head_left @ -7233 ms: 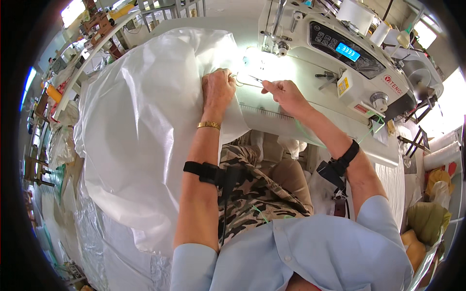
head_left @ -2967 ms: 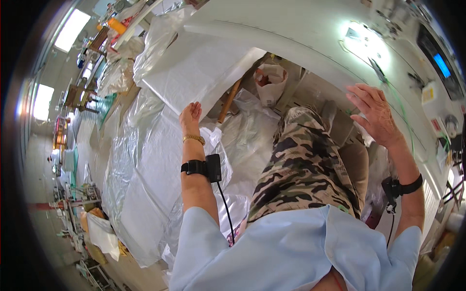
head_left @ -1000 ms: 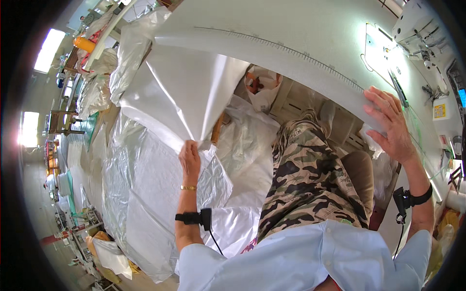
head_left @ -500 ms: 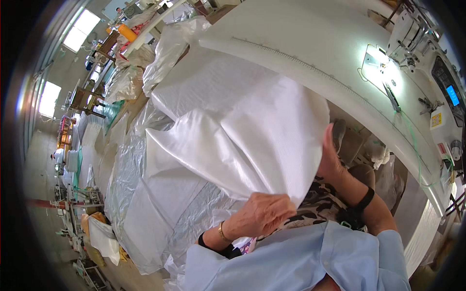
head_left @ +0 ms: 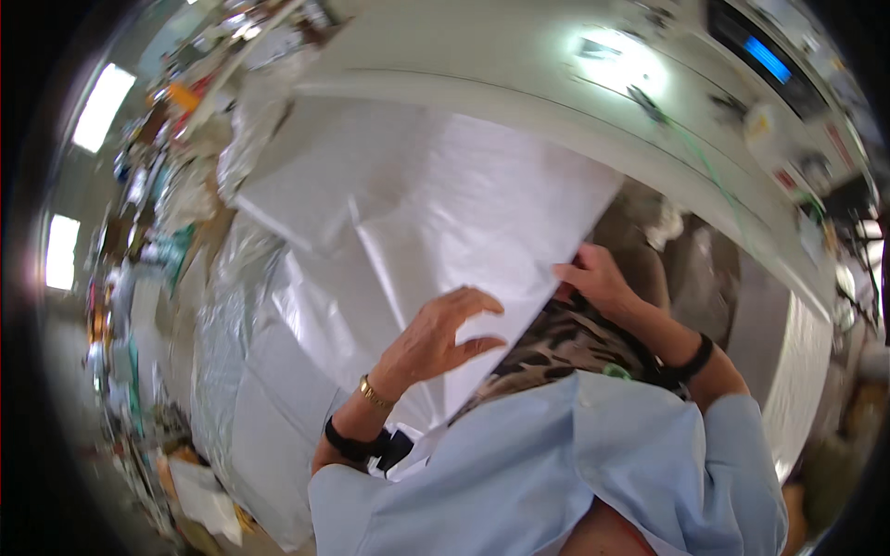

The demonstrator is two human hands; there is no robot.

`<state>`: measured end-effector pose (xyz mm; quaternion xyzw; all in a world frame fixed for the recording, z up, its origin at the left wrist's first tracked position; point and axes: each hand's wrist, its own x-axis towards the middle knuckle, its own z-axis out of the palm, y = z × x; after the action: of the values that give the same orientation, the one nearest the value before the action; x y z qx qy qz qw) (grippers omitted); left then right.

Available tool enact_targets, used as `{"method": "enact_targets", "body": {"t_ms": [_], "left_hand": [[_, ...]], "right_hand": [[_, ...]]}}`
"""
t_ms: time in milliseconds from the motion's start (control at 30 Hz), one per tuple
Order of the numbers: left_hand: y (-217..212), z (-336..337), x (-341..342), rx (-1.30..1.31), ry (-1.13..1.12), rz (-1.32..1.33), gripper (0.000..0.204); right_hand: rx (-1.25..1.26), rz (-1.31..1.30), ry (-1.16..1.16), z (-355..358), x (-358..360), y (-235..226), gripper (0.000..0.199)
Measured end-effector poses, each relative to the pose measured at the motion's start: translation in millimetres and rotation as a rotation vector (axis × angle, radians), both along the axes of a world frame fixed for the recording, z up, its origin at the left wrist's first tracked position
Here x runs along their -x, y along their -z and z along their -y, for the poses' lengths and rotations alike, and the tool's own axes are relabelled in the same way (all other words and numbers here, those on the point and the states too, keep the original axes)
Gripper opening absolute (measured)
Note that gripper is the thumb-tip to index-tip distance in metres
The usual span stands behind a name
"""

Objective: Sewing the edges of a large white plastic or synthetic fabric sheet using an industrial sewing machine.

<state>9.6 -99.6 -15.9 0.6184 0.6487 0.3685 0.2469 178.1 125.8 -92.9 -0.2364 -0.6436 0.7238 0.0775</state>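
A broad white plastic-like sheet (head_left: 464, 199) drapes from beside the table edge down over my lap, creased near its lower part. Above its lower middle hovers my left hand (head_left: 440, 338), fingers curved and thumb apart, holding nothing. At the sheet's right edge, my right hand (head_left: 601, 280) has its thumb and fingers closed on the border; the fingertips are partly hidden. Camouflage-patterned cloth (head_left: 556, 347) covers my legs under that edge.
Ahead runs a pale worktable (head_left: 436, 79) with a bright lit patch and small dark snips (head_left: 646, 104) on it. A machine with a blue display (head_left: 768, 60) stands at the far right, green thread (head_left: 700, 157) trailing. Clear plastic (head_left: 218, 324) heaps at left.
My left hand has let go of the bunched sheet, opened and moved up left. The sheet lies flatter. My right hand has shifted slightly left along its edge, and the view has turned.
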Motion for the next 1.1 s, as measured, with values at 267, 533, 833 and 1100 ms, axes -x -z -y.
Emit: {"method": "enact_targets", "body": {"t_ms": [267, 533, 833, 1100], "left_hand": [[94, -96, -55, 0.211, 0.039, -0.113, 0.024], [132, -82, -46, 0.283, -0.038, 0.409, 0.015], [135, -81, -40, 0.431, -0.062, 0.648, 0.019], [140, -81, -39, 0.445, -0.074, 0.703, 0.019]], "right_hand": [[0.285, 0.196, 0.098, 5, -50, 59, 0.026], [0.254, 0.128, 0.075, 7, -65, 79, 0.036], [0.209, 0.081, 0.008, 8, -65, 67, 0.037], [0.201, 0.119, -0.001, 7, -62, 68, 0.036]]}}
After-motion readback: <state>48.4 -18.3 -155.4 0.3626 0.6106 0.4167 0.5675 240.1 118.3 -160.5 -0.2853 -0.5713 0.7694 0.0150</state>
